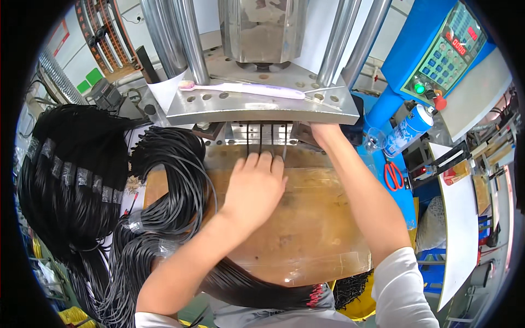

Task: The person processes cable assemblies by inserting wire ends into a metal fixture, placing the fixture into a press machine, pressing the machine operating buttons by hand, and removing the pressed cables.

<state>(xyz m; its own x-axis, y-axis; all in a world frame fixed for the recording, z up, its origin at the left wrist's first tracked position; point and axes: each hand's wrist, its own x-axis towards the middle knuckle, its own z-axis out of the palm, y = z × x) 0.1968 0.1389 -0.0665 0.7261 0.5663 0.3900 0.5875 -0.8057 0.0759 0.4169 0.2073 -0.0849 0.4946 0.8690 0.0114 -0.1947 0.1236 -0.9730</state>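
Observation:
My left hand (256, 183) is over the front of the press, palm down with its fingers bent close together. Several thin black cables (260, 136) run side by side from its fingertips into the metal mould (235, 134) under the press plate. Where the cables continue beneath the hand is hidden. My right hand (324, 133) reaches under the right front corner of the thick steel plate (262, 113), beside a dark block at the mould's right end. Its fingers are out of sight behind that plate, so any hold is hidden.
Thick bundles of black cable (175, 180) lie left of the brown board (306, 224), another along its near edge. A toothbrush (251, 89) rests on the plate. Right are red-handled scissors (391, 176), a spray can (407, 131) and a blue control box (437, 49). Steel columns (333, 44) flank the press.

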